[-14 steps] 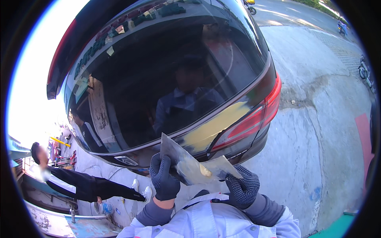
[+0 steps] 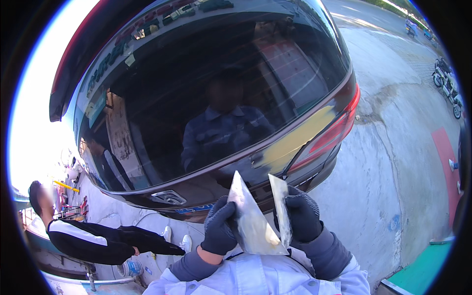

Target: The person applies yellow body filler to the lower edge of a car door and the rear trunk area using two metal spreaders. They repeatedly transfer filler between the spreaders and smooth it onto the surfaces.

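My gloved left hand (image 2: pixel 220 227) grips a pale, roughly triangular putty spreader (image 2: pixel 251 216) by its left side, its pointed corner up. A small dab of cream putty (image 2: pixel 272 236) sits near its lower right. In my gloved right hand (image 2: pixel 303 215) is a second, narrower-looking putty spreader (image 2: pixel 280 206), seen nearly edge-on. The two spreaders meet or overlap at their lower ends, in front of my chest. Beyond them is the rear of a dark car (image 2: pixel 206 183). A yellowish filler patch (image 2: pixel 295 141) covers its panel beside the red tail light (image 2: pixel 324 142).
A person in black and white (image 2: pixel 83 241) stands at the left, near a paint-marked bucket (image 2: pixel 131 268). Motorcycles (image 2: pixel 447 86) are parked far right on concrete. A red strip (image 2: pixel 445 172) and a green surface (image 2: pixel 423 270) lie at the right.
Both spreaders have turned more upright, and the right one now shows nearly edge-on. The hands have come closer together. The car appears shifted slightly right in view.
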Tool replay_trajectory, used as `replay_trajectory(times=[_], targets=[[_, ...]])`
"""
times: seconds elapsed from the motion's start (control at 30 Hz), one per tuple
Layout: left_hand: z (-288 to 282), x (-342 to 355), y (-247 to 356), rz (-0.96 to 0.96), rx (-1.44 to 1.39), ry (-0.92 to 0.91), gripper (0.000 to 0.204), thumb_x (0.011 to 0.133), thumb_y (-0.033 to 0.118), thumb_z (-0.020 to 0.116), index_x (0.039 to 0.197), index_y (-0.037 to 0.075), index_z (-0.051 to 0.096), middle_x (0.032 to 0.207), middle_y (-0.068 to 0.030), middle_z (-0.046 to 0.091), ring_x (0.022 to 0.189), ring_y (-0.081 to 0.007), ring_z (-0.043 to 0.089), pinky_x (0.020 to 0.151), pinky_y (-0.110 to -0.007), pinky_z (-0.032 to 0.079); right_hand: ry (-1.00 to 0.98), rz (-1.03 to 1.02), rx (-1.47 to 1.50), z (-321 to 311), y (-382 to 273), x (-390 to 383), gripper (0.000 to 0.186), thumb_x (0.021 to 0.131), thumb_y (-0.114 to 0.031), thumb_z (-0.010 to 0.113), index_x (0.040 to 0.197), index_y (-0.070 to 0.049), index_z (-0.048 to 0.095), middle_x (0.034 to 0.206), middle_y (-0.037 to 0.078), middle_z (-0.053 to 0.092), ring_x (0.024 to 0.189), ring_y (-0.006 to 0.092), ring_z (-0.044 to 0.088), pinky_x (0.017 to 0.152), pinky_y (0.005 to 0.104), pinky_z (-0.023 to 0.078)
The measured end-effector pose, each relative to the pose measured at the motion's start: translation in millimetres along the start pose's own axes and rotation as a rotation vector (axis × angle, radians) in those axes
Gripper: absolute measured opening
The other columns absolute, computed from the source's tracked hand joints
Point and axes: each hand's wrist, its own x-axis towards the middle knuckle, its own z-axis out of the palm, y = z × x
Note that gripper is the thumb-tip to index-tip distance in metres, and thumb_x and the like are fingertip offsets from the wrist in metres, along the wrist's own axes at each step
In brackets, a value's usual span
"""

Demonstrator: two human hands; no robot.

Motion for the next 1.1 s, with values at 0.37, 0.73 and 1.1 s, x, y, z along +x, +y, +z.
replay_trajectory(times=[0.37,0.73,1.1], targets=[[-85.2,-14.0,-18.3,-0.350,-0.439,0.036,0.022,0.104,0.009,0.050,0.117,-0.001,0.063,0.109,-0.0079,0.065,0.100,-0.0190,0.065,0.094,-0.033,0.054,0.521,-0.547,-0.682,12.3,66.5,7.6,0.027,0.096,-0.012,0.068,0.120,0.000,0.064,0.092,0.005,0.066,0.084,0.0122,0.061,0.076,0.0298,0.051],[-103.1,-29.0,-40.9,-0.582,-0.680,0.150,0.018,0.104,0.014,0.047,0.111,0.003,0.061,0.101,-0.0075,0.063,0.097,-0.0185,0.064,0.092,-0.033,0.053,0.514,-1.617,-1.954,-25.2,13.0,87.5,0.036,0.081,-0.021,0.085,0.115,-0.016,0.075,0.105,0.006,0.068,0.096,0.0292,0.065,0.088,0.0447,0.054],[-105.7,-25.6,-39.0,-0.756,-0.814,0.225,0.016,0.100,0.014,0.049,0.109,0.008,0.061,0.098,-0.0060,0.063,0.094,-0.0206,0.064,0.091,-0.036,0.051,0.381,-1.314,-2.020,-46.3,39.5,105.7,0.039,0.088,-0.024,0.075,0.126,-0.023,0.067,0.123,0.007,0.060,0.112,0.0299,0.059,0.097,0.0469,0.049]])
